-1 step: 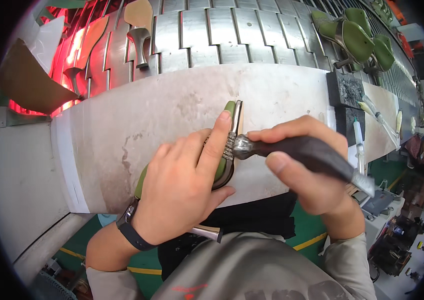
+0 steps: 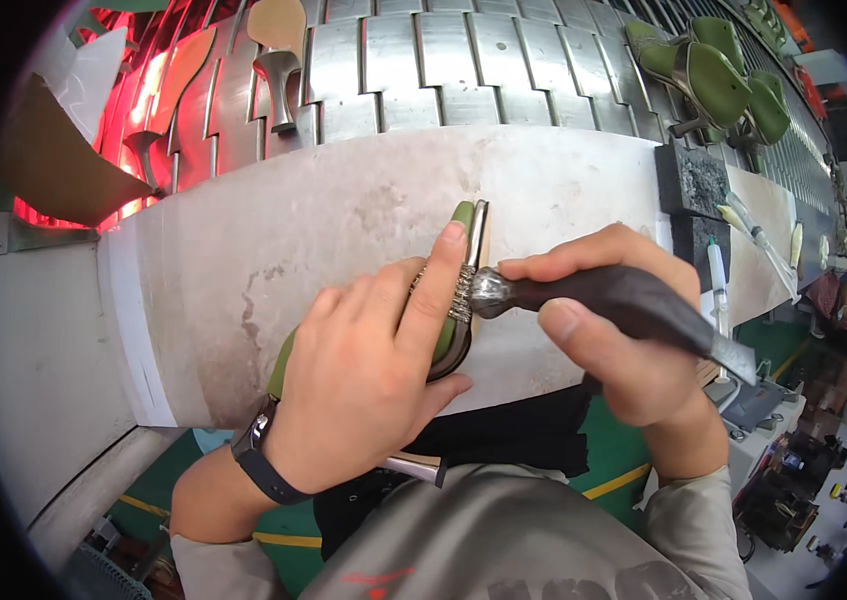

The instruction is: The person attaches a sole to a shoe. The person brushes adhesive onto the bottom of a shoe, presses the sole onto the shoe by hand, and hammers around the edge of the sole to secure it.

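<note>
My left hand presses down over a green high-heeled shoe lying on its side, with the forefinger stretched along it. A sparkling strap crosses the shoe, and its metallic heel sticks out below my wrist. Much of the shoe is hidden under the hand. In my right hand is a cobbler's hammer, dark in the middle, with a rounded metal face and a flat metal end. The round face meets the sole edge beside the strap; I cannot tell whether it is pressing.
A pale, stained work board lies under the shoe. Beyond it runs a slatted metal conveyor carrying tan heeled soles and green shoes. Dark rough blocks and syringe-like tubes sit at the right.
The hammer and my right hand have shifted very slightly to the right in the picture. My left hand keeps its hold on the shoe.
</note>
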The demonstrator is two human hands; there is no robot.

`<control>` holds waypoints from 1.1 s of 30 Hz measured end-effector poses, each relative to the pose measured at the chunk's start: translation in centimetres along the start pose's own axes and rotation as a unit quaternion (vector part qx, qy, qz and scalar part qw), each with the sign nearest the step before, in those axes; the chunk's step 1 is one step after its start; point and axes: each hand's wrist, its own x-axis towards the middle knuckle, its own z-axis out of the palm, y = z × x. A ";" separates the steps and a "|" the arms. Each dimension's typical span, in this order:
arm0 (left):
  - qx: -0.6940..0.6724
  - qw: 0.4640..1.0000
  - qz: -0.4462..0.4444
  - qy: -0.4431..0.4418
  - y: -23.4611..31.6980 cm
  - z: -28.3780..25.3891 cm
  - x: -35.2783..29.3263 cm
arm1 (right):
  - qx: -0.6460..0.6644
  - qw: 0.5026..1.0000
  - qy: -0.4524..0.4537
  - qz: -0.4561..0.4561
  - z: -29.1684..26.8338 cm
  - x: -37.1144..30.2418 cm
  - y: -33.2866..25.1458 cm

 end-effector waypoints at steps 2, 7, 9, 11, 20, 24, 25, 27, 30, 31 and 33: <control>0.019 1.000 -0.003 -0.004 0.0 -0.1 0.0 | 0.007 1.000 0.001 -0.029 0.1 0.7 -0.2; 0.015 0.999 -0.007 -0.027 0.0 -0.5 -0.1 | -0.058 0.996 0.025 -0.067 -0.1 3.2 -0.1; 0.014 1.000 -0.008 -0.025 0.0 -0.6 -0.4 | -0.057 0.996 0.058 -0.045 0.0 4.7 -0.1; 0.017 1.000 -0.007 -0.025 -0.1 -0.7 -0.5 | -0.028 0.996 0.074 -0.030 0.3 4.8 0.0; 0.012 1.000 -0.006 -0.012 -0.5 -0.4 -1.2 | -0.257 0.933 -0.079 -0.237 1.6 -0.5 -0.4; 0.002 1.000 -0.004 -0.009 -0.8 -0.4 -1.3 | -0.314 0.901 -0.036 -0.297 3.4 -2.6 0.9; 0.004 1.000 0.002 -0.005 -0.8 -0.5 -1.3 | -0.320 0.895 -0.025 -0.311 3.9 -3.1 1.4; 0.008 1.000 0.009 -0.003 -0.8 -0.5 -1.4 | -0.327 0.887 -0.001 -0.325 5.1 -4.1 2.4; 0.014 1.000 0.013 0.007 -1.1 0.2 -1.6 | -0.349 0.868 0.032 -0.352 7.5 -5.7 4.0; 0.020 0.999 0.027 0.027 -1.5 0.7 -1.8 | -0.354 0.865 0.047 -0.352 8.6 -6.0 4.4; 0.029 0.998 0.045 0.046 -1.9 0.6 -1.9 | -0.358 0.862 0.065 -0.352 9.4 -6.4 4.5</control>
